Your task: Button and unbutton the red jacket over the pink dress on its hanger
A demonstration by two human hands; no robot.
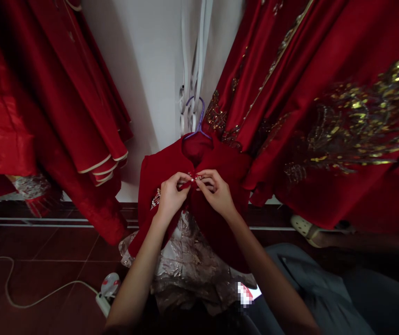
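Observation:
A short red cape-like jacket (pixel 161 167) hangs on a purple hanger (pixel 201 118) in the middle of the head view. My left hand (pixel 172 194) pinches one front edge of it near the neckline, thumb and fingers pressed together. From the other side, my right hand (pixel 217 191) is pinched in the same way on the opposite edge. Between my fingertips sits a small shiny fastener (pixel 193 179), too small to tell if it is hooked. Beaded trim (pixel 156 198) shows left of my left hand. Below the jacket's parted front hangs a silvery patterned skirt (pixel 180 246).
Red garments (pixel 77 97) hang at the left, and sequinned red gowns (pixel 356 111) at the right. White straps (pixel 202 51) dangle above the hanger. A cable with a power strip (pixel 102 303) lies on the tiled floor. A person's foot in a clog (pixel 304 229) is at the right.

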